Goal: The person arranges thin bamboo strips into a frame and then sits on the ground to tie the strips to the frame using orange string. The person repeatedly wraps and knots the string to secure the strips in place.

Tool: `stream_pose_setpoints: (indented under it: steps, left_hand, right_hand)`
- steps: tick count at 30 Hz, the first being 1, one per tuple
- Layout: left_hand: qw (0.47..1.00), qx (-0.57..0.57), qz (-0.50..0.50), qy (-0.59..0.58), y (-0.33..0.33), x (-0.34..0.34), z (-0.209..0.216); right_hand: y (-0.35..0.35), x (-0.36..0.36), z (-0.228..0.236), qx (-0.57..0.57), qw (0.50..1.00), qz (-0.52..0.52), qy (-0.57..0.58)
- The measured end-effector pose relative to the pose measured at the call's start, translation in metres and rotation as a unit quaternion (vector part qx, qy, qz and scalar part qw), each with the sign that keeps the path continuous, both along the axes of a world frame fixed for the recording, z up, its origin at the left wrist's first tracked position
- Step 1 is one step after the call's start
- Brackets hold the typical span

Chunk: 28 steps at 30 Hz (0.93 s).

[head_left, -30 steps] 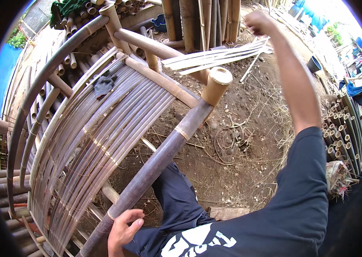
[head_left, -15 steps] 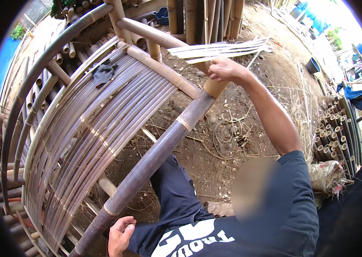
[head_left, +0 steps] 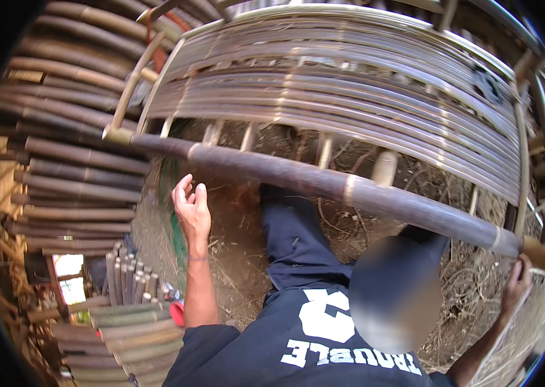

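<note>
A bamboo bench frame stretches across the head view, with a seat of thin split-bamboo slats (head_left: pixel 356 97) and a thick dark bamboo pole (head_left: pixel 272 168) along its near side. My left hand (head_left: pixel 192 209) is raised just below the left part of the pole, empty, its fingers loosely bent and apart. At the pole's right end, beside a pale cut bamboo joint (head_left: pixel 535 251), is my right hand (head_left: pixel 517 282). Its fingers are drawn together and somewhat blurred; whatever they hold cannot be made out. A pale line runs along that forearm, perhaps a strip.
Dark bamboo poles (head_left: pixel 85 158) lie stacked at the left, with a bundle of short cut lengths (head_left: pixel 132 277) lower down. A crumpled dark glove-like cloth (head_left: pixel 488 87) rests on the slats. Short cross-pieces (head_left: pixel 385 169) join pole and seat. Dry fibres litter the dirt ground (head_left: pixel 240 258).
The view has swung left, showing the bench lengthwise and the stacked poles. My left hand has risen with fingers more spread. My right hand remains by the pole's end, now lower beside it.
</note>
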<state>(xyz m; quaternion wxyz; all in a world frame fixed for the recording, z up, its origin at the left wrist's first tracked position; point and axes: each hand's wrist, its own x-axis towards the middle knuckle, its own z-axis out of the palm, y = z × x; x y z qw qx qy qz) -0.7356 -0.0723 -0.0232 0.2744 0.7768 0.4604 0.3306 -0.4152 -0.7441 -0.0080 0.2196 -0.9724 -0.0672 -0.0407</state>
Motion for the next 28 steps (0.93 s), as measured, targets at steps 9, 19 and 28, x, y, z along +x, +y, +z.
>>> stream_pose_setpoints:
  steps: [9, 19, 28]
  left_hand:
    - [0.972, -0.047, -0.156, 0.172, 0.011, -0.052, -0.160]
    - [0.957, -0.090, -0.257, 0.098, 0.018, -0.041, -0.174]
    - [0.817, -0.274, -0.508, 0.016, -0.026, -0.069, 0.053]
  right_hand:
    - [0.238, -0.135, -0.054, 0.151, 0.947, 0.188, 0.212]
    - [0.445, -0.177, -0.086, 0.184, 0.850, 0.418, 0.264]
    - [0.453, -0.210, -0.001, 0.110, 0.555, 0.652, 0.504]
